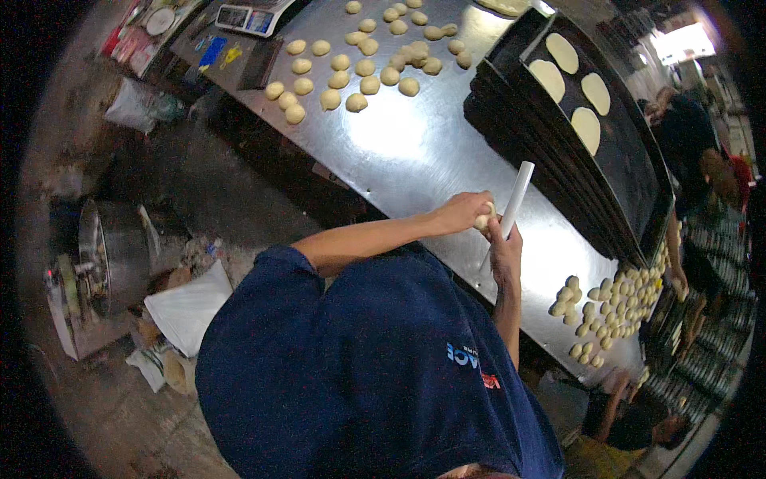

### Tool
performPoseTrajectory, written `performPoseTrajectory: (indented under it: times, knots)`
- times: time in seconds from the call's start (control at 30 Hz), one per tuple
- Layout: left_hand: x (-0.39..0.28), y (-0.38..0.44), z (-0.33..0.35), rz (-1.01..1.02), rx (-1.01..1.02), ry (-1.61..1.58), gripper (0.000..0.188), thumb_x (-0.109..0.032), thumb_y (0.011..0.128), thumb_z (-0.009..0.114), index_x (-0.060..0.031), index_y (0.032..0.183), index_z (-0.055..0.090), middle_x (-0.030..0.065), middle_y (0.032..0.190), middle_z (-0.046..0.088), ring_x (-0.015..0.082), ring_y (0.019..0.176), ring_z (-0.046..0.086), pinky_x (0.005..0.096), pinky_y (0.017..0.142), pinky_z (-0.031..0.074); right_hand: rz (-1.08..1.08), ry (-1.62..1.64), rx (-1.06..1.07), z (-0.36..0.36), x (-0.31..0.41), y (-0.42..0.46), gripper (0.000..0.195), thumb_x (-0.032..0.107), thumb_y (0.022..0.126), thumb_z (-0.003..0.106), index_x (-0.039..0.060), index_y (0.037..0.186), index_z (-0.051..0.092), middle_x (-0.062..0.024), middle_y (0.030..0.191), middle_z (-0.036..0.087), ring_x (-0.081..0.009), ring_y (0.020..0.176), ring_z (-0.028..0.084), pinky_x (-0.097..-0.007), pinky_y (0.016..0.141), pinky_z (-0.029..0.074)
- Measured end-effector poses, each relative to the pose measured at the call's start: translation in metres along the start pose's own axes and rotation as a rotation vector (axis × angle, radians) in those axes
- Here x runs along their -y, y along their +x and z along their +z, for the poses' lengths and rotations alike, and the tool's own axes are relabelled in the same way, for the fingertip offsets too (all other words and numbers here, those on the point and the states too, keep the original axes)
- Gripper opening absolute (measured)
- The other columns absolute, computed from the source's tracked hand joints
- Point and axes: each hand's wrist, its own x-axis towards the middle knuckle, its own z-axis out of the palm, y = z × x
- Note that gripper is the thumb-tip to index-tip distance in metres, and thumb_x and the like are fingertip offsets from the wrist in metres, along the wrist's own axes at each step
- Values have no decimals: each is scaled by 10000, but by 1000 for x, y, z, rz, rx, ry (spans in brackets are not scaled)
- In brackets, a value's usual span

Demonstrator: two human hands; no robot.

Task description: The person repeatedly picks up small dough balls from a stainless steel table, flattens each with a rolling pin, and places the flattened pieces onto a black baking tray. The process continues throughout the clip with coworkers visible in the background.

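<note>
At the near edge of the stainless steel table, my left hand pinches a small piece of pale dough. Close against it, my right hand is wrapped around a white rolling pin, which tilts upward. The right fingertips meet the dough too; how much of it they hold is hidden. Beyond my hands lie many round dough balls in loose groups. Off to the right, a stack of black baking trays carries several flat dough ovals on top.
Smaller dough pieces crowd the table's right end, where other people work. A digital scale sits at the far left. More dough lies at the far edge. A white sack and a large metal bowl stand on the left.
</note>
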Motion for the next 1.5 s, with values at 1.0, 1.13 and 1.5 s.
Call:
performPoseTrajectory:
  times: [1.0, 1.13, 1.5]
  knots:
    - [109, 95, -34, -131, -457, 409, 575, -353, 901, 598, -95, 1394, 453, 217, 1488, 353, 354, 1413, 293, 587, 1130, 159, -420, -950, -120, 12, -130, 87, 400, 300, 947, 610, 185, 1331, 598, -154, 1151, 556, -379, 1068, 518, -447, 934, 442]
    - [98, 129, -4, 108, -270, 575, 383, -222, 912, 578, -77, 1266, 563, 175, 1448, 415, 366, 1353, 377, 572, 1124, 224, -47, -930, 13, -5, -76, 137, 482, 272, 923, 632, 213, 1394, 548, -185, 1287, 479, -411, 1186, 426, -484, 1026, 387]
    - [78, -61, 30, -63, 104, 1012, 562, -217, 938, 560, -106, 1471, 423, 75, 1572, 331, 313, 1456, 252, 627, 1165, 98, -72, -1001, -463, 54, -142, 1, 560, 195, 980, 524, 16, 1484, 358, -159, 1567, 312, -317, 1421, 321, -543, 1181, 150]
